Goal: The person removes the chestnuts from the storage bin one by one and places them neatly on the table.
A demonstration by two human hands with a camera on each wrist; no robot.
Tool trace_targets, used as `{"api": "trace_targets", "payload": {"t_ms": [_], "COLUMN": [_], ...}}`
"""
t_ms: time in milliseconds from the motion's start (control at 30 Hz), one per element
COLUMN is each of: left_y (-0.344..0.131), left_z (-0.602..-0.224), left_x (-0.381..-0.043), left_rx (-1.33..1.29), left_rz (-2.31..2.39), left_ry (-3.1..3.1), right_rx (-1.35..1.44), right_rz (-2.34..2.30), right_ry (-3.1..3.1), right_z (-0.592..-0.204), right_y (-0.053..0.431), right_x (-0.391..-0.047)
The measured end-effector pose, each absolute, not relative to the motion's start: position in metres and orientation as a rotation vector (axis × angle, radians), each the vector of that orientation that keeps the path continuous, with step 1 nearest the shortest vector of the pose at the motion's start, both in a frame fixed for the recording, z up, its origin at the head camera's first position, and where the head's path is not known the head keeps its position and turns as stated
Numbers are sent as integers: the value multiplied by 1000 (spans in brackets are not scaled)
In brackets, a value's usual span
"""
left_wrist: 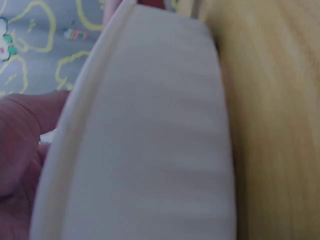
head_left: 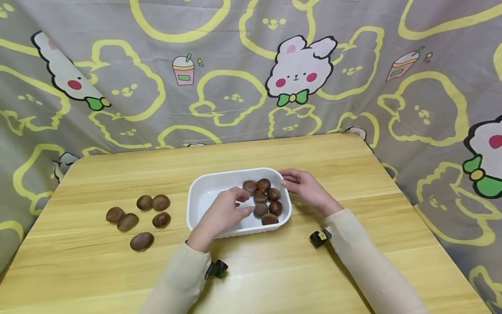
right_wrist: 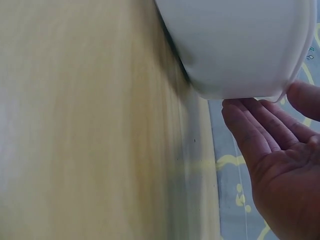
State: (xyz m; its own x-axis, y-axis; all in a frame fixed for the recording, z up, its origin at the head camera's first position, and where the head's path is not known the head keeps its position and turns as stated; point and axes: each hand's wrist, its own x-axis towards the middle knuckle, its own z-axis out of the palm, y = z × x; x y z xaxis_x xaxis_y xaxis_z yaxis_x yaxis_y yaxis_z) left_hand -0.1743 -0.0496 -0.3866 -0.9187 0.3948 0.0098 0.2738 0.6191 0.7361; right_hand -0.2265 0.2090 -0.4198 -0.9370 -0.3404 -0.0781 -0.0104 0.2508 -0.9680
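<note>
A white rectangular tray [head_left: 204, 183] stands on the wooden table, with several brown chestnuts [head_left: 273, 194] gathered at its right end. My left hand [head_left: 224, 210] reaches over the near side into the tray. Its fingers are loosely bent, and its thumb tip is right beside the nearest chestnuts. In the left wrist view, the tray's outer wall [left_wrist: 150, 115] covers most of that hand. At the right end, my right hand [head_left: 307, 189] holds the tray by its rim, thumb over the top. The right wrist view shows its fingers [right_wrist: 260, 125] against the outside wall.
Left of the tray, several loose chestnuts [head_left: 142, 241] lie scattered on the table [head_left: 266, 270]. A patterned grey curtain [head_left: 231, 56] hangs behind the table and along its sides. Small black cameras [head_left: 217, 269] are strapped at both wrists.
</note>
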Motion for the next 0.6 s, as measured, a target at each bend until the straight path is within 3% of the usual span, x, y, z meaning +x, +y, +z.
{"api": "trace_targets", "payload": {"t_ms": [400,600], "left_y": [-32,-27], "left_z": [-395,-396], "left_x": [-176,-177], "left_rx": [782,734], "left_rz": [883,859], "left_ry": [2724,2753], "right_rx": [-312,-313], "right_rz": [-1713,-1703], "right_ry": [2262,2275], "right_z": [-415,-416], "right_y": [207,207], "right_x": [-227,-226]}}
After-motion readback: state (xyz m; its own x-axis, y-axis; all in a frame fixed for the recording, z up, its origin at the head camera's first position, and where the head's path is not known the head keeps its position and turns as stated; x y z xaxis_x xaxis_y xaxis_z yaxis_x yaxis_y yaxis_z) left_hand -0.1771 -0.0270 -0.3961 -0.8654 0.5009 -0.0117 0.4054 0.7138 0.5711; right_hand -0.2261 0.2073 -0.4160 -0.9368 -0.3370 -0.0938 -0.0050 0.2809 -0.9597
